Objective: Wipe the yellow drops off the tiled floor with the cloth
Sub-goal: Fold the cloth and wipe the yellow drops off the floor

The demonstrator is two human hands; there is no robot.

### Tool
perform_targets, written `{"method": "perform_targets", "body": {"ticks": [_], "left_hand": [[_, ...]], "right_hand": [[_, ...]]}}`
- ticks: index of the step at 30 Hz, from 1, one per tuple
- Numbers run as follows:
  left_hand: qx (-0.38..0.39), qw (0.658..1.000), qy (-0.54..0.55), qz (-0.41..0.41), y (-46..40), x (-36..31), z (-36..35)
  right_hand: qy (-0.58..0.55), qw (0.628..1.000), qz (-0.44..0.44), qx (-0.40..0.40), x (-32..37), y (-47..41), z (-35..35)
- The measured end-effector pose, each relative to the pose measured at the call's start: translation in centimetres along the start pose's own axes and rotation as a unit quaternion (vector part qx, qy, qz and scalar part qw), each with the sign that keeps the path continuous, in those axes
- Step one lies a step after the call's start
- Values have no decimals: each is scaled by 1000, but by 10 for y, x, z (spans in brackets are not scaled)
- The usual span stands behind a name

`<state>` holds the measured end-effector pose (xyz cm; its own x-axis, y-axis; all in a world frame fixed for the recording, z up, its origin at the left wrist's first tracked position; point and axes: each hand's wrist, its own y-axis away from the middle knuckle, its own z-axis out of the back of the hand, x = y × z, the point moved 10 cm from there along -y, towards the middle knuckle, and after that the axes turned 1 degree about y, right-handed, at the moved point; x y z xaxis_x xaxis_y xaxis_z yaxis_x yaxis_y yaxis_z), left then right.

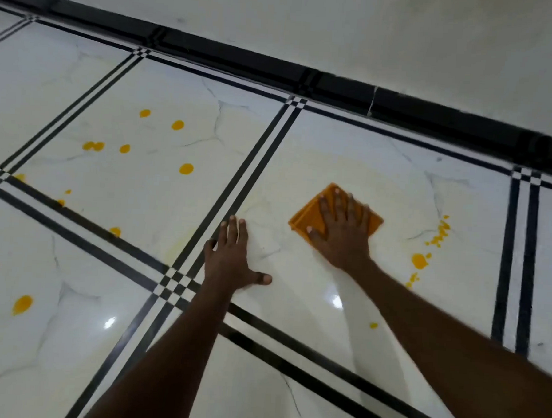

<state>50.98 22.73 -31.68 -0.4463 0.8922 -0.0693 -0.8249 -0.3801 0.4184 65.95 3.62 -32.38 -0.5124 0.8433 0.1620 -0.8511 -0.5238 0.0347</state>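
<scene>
The right hand (pixel 342 234) presses flat, fingers spread, on the folded orange cloth (pixel 335 213) lying on the glossy white tiled floor (pixel 140 201); the left hand (pixel 230 257) rests open, empty. Round yellow liquid drops (pixel 420 260) sit nearby; a saturated cloth would likely smear them into streaks.

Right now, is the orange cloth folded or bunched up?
Folded flat: the cloth shows straight edges and square corners under the right hand.

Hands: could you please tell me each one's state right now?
Left hand: open, flat on the tiled floor.
Right hand: open, pressing the orange cloth.
</scene>
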Motion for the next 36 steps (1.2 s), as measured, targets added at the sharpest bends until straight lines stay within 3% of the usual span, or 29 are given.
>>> {"method": "perform_targets", "body": {"ticks": [3, 7, 10, 11, 15, 18, 22, 27, 31, 34, 36], "left_hand": [[-10, 1000, 0, -1, -3, 7, -3], [-28, 998, -59, -1, 12, -15, -1], [-4, 998, -58, -20, 18, -27, -16], [6, 998, -65, -8, 29, -16, -10], [16, 999, -23, -43, 28, -14, -6], [7, 999, -19, -27, 49, -3, -9], [15, 999, 28, 16, 76, 36, -27], [7, 998, 57, 32, 80, 45, -35], [9, 998, 55, 28, 83, 52, -36], [-2, 998, 52, 28, 84, 43, -34], [-8, 998, 63, 29, 84, 37, -33]], "right_hand": [[10, 999, -12, 38, -27, -21, -6], [1, 995, -93, -34, -88, 53, 6], [-2, 989, -138, -47, -79, 98, -2], [-41, 992, -107, -45, -48, 98, -4], [-20, 999, 41, 18, 26, 37, -15], [-8, 999, 42, 4, 5, -3, -7], [-26, 1000, -5, 15, 10, 9, -8], [6, 984, 168, 54, 135, 27, -32], [22, 983, 178, 43, 112, 72, -31], [30, 984, 175, 28, 54, 130, -21], [28, 988, 147, 22, 21, 114, -11]]}}
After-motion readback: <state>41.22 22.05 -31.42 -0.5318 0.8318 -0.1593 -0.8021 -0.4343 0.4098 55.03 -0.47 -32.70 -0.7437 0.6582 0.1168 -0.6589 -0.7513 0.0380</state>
